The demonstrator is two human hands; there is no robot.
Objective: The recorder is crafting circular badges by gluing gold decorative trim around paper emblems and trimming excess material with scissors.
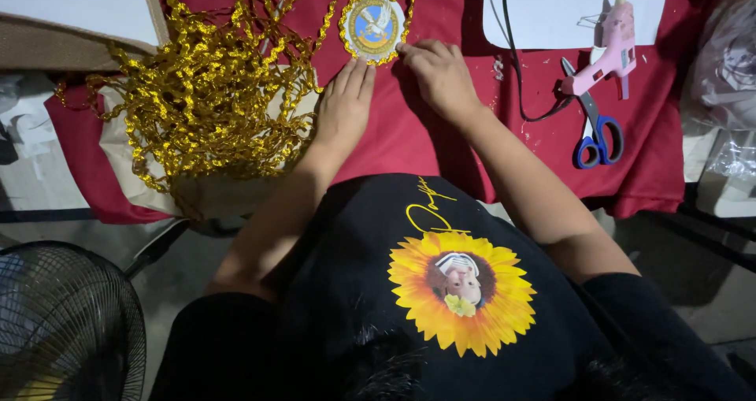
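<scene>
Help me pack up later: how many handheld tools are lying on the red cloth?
2: a pink glue gun, partly on the white sheet right of the right hand, and blue-handled scissors just below it. The gold trim pile may hide others.

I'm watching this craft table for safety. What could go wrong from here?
1. The glue gun lies close to the right hand; if it is hot, a reach toward it might burn the fingers.
2. Its black cord runs beside the right wrist, so an arm move might snag it and drag the gun.
3. The loose gold trim is piled against the left hand and may tangle or pull on the round badge that both hands press.
</scene>
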